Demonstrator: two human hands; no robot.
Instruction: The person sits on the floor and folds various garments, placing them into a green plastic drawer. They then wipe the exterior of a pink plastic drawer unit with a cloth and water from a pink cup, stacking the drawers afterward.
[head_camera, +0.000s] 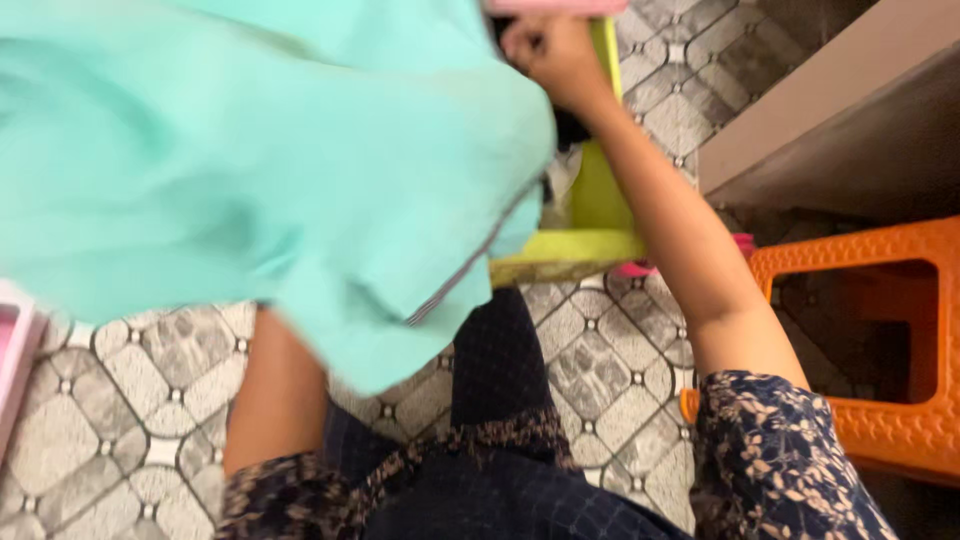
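Cloth (250, 170), turquoise, blurred with motion, spread wide across the upper left and middle of the view, hanging well above the tiled floor (590, 370). Darker stitched hem running along its lower right edge, slanting from upper right down to lower left; long axis of that edge set the same way. Top right corner of the cloth bunched up at the right hand (550, 50), near the top edge of the view. Right grip clenched on that corner, fingers curled tight, forearm stretched straight out from the body. Cloth falling away from this grip to the left and downward. Left hand hidden behind the cloth; only the bare left forearm (275, 400) showing below the lower edge, rising up under the fabric, so left grip impossible to judge. Right hand therefore the only one plainly seen on the cloth. Beyond the cloth, just behind the right hand and wrist, a yellow-green plastic chair (590, 220) standing on the floor. Farther right, an orange plastic stool (880, 330) beside the right elbow, well apart from the cloth. Pink edge of some object at far left, too little visible to name.
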